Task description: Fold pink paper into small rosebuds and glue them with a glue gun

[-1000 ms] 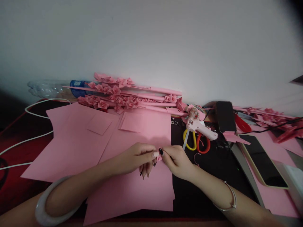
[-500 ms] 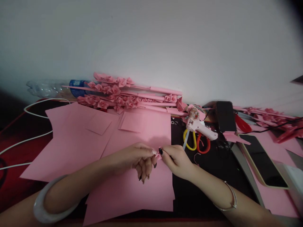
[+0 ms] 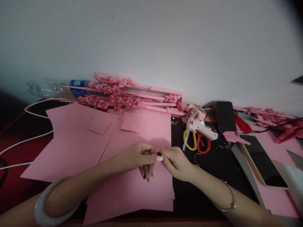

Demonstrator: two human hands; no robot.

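My left hand (image 3: 140,157) and my right hand (image 3: 178,162) meet above the pink paper sheets (image 3: 132,192). Both are closed around a small folded pink paper piece (image 3: 157,151), mostly hidden by the fingertips. The left thumb lies across the front of it, its pale nail touching the right fingertips. My right thumb and index finger pinch the piece from the right side. Just beyond the hands lies a small stack of pink paper squares (image 3: 131,122), with another pink square (image 3: 99,124) to its left.
Pink paper flowers on stems (image 3: 118,94) lie along the wall beside a plastic bottle (image 3: 49,89). To the right are a glue gun (image 3: 201,128), scissors with yellow and red handles (image 3: 203,148), a dark phone (image 3: 224,115) and a pale-cased phone (image 3: 262,160). White cables (image 3: 26,137) run at left.
My left thumb has come forward over the folded paper piece, covering more of it. The left hand has turned slightly; the right hand stays nearly in place.
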